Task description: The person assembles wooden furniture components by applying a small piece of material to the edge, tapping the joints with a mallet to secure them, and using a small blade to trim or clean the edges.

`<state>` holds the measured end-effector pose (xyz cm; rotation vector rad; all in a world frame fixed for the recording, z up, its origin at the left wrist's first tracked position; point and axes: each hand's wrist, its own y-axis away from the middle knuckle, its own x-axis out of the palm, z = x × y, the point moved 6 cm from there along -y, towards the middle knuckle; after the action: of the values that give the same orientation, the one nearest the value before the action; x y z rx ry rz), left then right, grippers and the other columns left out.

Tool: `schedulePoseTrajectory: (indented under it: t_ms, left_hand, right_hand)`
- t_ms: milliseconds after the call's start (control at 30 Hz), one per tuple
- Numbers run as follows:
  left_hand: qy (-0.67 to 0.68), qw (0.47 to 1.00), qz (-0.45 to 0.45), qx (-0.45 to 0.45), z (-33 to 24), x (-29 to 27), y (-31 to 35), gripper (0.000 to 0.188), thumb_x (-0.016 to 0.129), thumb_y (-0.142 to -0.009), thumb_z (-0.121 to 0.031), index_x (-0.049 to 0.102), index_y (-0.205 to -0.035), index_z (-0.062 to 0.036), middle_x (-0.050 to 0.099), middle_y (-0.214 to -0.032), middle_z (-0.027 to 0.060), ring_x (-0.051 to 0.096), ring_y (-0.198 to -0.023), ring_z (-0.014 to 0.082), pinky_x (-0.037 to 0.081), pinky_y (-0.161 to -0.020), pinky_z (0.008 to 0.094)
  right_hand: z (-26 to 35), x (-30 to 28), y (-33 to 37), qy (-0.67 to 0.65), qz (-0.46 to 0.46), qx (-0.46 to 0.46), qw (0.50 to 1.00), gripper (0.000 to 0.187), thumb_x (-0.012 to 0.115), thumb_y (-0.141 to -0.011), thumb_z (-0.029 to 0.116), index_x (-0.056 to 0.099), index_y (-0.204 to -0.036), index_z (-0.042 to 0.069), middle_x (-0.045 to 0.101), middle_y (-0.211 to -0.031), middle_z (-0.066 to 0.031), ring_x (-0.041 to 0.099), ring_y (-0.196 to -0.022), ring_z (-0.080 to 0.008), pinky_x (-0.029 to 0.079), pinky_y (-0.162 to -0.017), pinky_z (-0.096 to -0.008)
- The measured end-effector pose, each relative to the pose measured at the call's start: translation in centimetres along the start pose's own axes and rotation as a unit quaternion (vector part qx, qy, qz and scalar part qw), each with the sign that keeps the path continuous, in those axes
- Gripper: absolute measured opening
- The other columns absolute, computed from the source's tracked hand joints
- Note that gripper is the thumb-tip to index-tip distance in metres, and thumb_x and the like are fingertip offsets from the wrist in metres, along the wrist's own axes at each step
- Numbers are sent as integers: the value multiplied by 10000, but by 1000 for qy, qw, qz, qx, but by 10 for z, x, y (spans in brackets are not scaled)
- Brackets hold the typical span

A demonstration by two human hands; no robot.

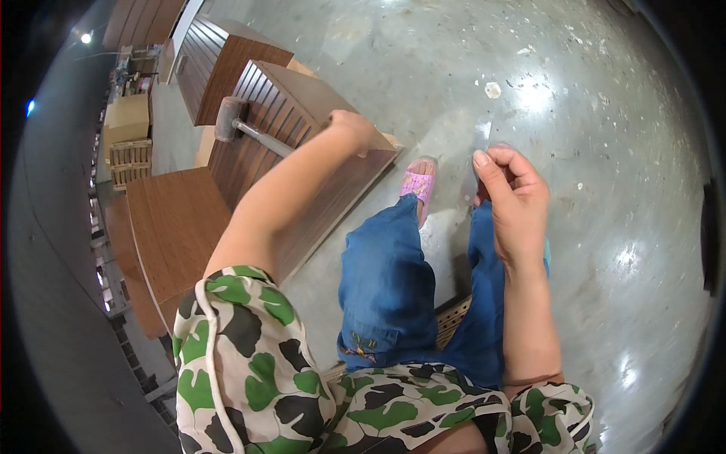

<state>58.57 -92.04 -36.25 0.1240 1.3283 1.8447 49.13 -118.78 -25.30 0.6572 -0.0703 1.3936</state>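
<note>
My left hand [352, 130] rests against the side of a brown wooden cabinet [318, 98], near its far right corner. Its fingers are turned away and mostly hidden, so their grip does not show. Between thumb and fingers, my right hand [520, 189] pinches a thin, flat, greyish strip [482, 136], metal-looking, held upright above the floor. A mallet [228, 119] with a dark grey head lies on the cabinet's slatted face, its handle pointing toward my left forearm, which covers the handle's end.
Another slatted cabinet [215, 60] stands beyond this one. A brown panelled piece [178, 227] is at the left. Farther left are cardboard boxes [128, 117] on wooden pallets [130, 155]. My foot in a pink sandal [418, 181] stands beside the cabinet on the grey floor [590, 136].
</note>
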Motion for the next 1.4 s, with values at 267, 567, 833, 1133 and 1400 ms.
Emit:
schedulePoseTrajectory:
  t_ms: [267, 567, 833, 1133, 1400]
  left_hand:
    - [34, 997, -15, 63, 1, -15, 12, 368, 785, -615, -338, 718, -919, -142, 685, -947, 79, 647, -927, 255, 515, -771, 399]
    - [72, 977, -199, 38, 7, -8, -2, 148, 622, -800, -208, 683, -914, -138, 670, -934, 65, 641, -897, 257, 506, -727, 399]
    - [242, 723, -647, 27, 68, 19, 191, 188, 753, -729, -216, 618, -792, -100, 590, -757, 39, 555, -706, 241, 400, -647, 354]
    - [201, 832, -514, -61, 58, 134, 154, 867, 726, -727, -420, 331, -1342, 47, 352, -1338, 241, 345, -1216, 412, 269, -1014, 490]
    - [224, 823, -520, -49, 62, 145, 154, 820, 747, -686, -342, 385, -1311, 46, 351, -1344, 240, 347, -1206, 405, 275, -998, 489]
  right_hand:
    - [2, -13, -1, -35, 16, 23, 999, 99, 655, -860, 116, 634, -884, 22, 570, -742, 21, 487, -627, -53, 418, -535, -220]
    - [-4, -4, -1, -26, 9, 16, 999, 121, 634, -876, 118, 619, -893, 0, 576, -707, 6, 494, -587, -51, 409, -520, -204]
    - [-47, -20, -18, 98, -28, -13, 995, 176, 629, -861, 89, 559, -963, -35, 616, -708, -42, 523, -557, -65, 434, -521, -221]
    - [-296, 16, -97, 186, -50, 142, 971, 201, 700, -750, 107, 680, -922, 5, 682, -735, -91, 629, -655, -165, 492, -617, -303]
    - [-347, 52, -126, 446, -71, 24, 892, 187, 641, -756, 207, 698, -829, 44, 656, -770, -187, 639, -741, -335, 493, -703, -393]
